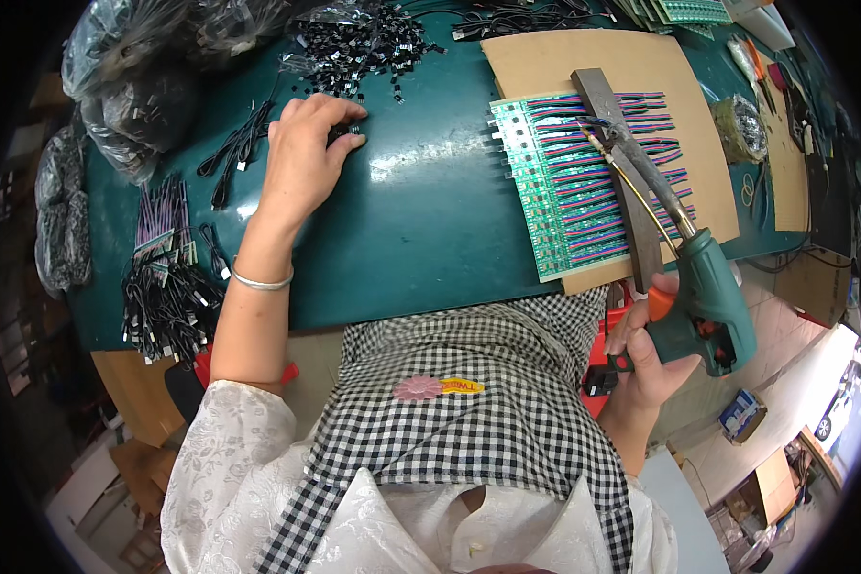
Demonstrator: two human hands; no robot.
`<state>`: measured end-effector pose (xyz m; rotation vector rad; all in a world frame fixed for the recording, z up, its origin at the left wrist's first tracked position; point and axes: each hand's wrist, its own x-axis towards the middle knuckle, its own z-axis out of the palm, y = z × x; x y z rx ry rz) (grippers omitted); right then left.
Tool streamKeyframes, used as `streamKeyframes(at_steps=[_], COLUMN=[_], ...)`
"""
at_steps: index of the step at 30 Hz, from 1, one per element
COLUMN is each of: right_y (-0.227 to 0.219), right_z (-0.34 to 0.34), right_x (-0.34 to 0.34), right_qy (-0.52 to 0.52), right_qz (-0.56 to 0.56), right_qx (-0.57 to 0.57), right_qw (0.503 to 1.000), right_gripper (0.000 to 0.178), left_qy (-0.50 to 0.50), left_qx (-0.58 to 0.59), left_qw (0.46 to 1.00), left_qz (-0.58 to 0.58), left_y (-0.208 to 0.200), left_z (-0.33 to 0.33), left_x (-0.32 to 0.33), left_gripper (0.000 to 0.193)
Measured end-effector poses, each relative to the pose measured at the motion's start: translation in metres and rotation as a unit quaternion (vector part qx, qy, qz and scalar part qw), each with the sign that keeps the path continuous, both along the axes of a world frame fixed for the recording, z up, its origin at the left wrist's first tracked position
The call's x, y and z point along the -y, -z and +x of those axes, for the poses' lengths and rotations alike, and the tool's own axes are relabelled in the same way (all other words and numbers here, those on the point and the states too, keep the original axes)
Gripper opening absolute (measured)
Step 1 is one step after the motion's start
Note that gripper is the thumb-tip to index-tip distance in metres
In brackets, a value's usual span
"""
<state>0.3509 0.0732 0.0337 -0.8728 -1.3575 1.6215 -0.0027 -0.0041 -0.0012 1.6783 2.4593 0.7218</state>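
Right hand [652, 368]: fingers clamped round soldering gun [706, 287], tip over wires [588, 230] of circuit boards [545, 215] by bench's [421, 244] near edge; wrist slip could scorch them. Left hand [304, 148]: fingers pinching small dark part [356, 130]; loose grip might drop it.

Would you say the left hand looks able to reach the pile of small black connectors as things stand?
Probably yes: the left hand is just short of the pile of small black connectors, with nothing visibly blocking the way.

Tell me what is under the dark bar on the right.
Bundles of coloured wires show on both sides of the dark bar, evidently passing beneath it, over brown cardboard. The stretches directly under it are hidden.
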Motion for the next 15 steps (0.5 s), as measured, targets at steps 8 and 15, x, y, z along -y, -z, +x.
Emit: streamKeyframes(at_steps=[8,15], right_y=[0.000,0.010], right_z=[-0.002,-0.011], right_x=[0.001,0.001], right_qy=[-0.008,0.016], right_qz=[-0.008,0.004], right_qx=[0.013,-0.007], right_qw=[1.000,1.000], right_gripper=[0.059,0.061], left_qy=[0.024,0.012], left_qx=[-0.095,0.526], left_qw=[0.995,0.850], left_qz=[-0.021,0.037], left_y=[-0.003,-0.022], left_z=[0.004,0.072], left_x=[-0.006,-0.017], left_gripper=[0.007,0.012])
